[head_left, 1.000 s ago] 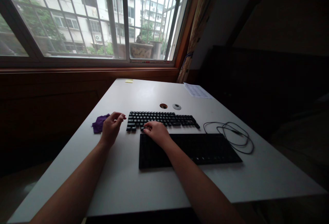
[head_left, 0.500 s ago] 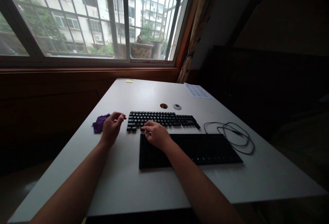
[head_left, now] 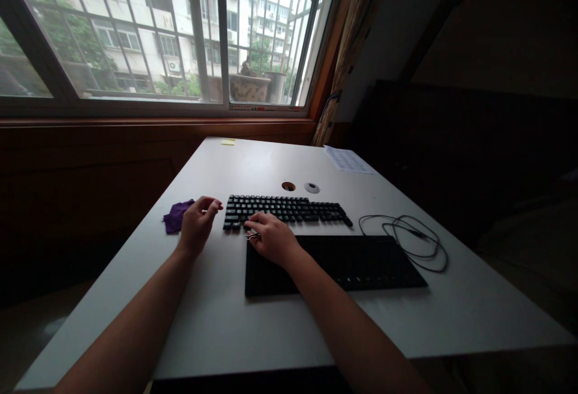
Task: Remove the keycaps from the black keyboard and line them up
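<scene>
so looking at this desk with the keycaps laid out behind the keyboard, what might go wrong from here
The right hand is close to the rows of keycaps, so a brush of the fingers might knock some out of line.
A stray keycap could drop into the round hole just behind the rows.
The thin metal tool in that hand might scratch the keyboard if it slips.

"Which colours are in front of you?"
"The keycaps and the keyboard are both black, my wire tool is silvery, and the table is white."
"And the cloth?"
"I see purple; the sticky note, yellow."
</scene>
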A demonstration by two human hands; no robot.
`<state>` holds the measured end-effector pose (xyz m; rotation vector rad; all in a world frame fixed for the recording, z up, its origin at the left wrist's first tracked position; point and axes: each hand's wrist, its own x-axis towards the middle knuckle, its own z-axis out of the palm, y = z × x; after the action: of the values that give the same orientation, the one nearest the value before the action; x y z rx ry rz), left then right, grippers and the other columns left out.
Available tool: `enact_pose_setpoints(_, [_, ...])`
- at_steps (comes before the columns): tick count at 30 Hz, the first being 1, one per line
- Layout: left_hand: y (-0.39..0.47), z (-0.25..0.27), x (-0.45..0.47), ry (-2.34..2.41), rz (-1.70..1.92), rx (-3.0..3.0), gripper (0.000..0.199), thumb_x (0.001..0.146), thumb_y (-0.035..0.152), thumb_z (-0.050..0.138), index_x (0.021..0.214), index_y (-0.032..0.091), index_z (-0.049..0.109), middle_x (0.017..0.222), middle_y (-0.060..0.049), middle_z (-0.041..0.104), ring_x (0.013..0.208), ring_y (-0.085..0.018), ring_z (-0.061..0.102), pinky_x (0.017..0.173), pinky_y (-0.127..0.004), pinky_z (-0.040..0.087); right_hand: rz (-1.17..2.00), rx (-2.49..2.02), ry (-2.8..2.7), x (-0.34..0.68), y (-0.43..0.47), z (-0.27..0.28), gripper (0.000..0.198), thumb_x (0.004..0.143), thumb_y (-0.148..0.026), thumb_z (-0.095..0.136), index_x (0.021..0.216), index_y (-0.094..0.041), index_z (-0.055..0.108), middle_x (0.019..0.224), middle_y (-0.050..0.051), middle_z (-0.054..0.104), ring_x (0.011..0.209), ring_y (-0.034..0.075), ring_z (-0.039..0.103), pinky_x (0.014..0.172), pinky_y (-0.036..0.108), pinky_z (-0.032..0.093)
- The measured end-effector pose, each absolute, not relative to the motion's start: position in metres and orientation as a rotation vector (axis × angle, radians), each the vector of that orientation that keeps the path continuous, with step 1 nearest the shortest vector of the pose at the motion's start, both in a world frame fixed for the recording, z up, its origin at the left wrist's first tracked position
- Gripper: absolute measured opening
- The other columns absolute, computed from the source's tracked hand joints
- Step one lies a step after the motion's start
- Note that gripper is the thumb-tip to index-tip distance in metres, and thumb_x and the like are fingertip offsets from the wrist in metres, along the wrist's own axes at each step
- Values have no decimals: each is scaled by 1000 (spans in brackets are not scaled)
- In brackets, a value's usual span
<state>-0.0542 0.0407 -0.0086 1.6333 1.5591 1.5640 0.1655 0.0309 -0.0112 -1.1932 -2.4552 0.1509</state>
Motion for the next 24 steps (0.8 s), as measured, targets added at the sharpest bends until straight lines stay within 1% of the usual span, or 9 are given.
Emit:
enact_pose_setpoints(6, [43,-12,-55,1540,1571,1649,28,89,41,55,82,18,68,82,-4,72,80,-19,66,72,-28,48,131,-1187,-2480,164,30,-13,32,95,-31,52,122,-25,68,122,5,63,109,22,54,96,35,48])
enact_pose_setpoints(24, [42,-11,-54,1555,1562,1673,28,89,41,55,81,18,68,82,-4,72,79,-19,65,73,-29,49,125,-1160,-2520,163,28,-10,32,96,-30,53,125,-26,66,123,5,63,109,22,53,95,36,47])
